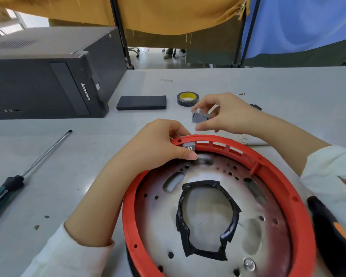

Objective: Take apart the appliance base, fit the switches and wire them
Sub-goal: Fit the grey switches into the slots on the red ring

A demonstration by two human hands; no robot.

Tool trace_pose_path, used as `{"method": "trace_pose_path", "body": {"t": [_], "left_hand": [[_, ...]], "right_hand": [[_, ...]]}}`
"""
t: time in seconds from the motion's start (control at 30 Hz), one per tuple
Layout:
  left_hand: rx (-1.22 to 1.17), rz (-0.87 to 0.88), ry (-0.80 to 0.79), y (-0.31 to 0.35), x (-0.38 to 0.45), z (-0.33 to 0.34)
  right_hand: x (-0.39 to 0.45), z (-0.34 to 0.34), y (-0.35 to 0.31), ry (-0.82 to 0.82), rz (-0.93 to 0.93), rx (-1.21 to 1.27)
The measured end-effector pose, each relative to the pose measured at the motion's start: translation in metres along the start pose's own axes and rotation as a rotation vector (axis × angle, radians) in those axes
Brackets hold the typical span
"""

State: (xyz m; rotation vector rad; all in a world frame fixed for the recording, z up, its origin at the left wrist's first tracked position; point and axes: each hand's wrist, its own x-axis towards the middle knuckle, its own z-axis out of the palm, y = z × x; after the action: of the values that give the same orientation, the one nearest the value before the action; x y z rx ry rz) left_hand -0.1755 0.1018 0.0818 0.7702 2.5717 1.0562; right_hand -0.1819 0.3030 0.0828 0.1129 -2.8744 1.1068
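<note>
— Room on the table?

— Bare grey surface runs along the far side and right of the roll of tape. The left is crowded: a black computer tower lies near the far-left edge, a flat black box just beside it, and a long screwdriver slants across the near left. A black-and-orange tool handle sits at the near right, close against the red ring.

— And the appliance base?

— Front and centre, a red plastic ring around a metal plate with a tape-edged opening; its near edge runs out of the picture.

— Hands?

— The left hand reaches over the ring's far-left rim, thumb and fingers pinching a small grey switch seated in a slot of the rim. The right hand hovers just beyond the rim, fingers curled round a second grey switch, held clear of the table. Both arms wear pale sleeves.

— Any writing?

— "lenovo" on the tower's front panel. The print inside the tape roll's yellow core is too small to read.
</note>
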Motion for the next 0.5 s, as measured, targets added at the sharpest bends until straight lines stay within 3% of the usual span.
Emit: {"method": "trace_pose_path", "body": {"t": [0.2, 0.5], "left_hand": [[-0.047, 0.008, -0.002, -0.001, 0.001, 0.001], [-0.106, 0.065, -0.059, -0.001, 0.002, 0.002]], "right_hand": [[-0.033, -0.012, -0.018, 0.027, -0.094, 0.057], [-0.050, -0.012, -0.029, 0.031, -0.158, -0.179]]}}
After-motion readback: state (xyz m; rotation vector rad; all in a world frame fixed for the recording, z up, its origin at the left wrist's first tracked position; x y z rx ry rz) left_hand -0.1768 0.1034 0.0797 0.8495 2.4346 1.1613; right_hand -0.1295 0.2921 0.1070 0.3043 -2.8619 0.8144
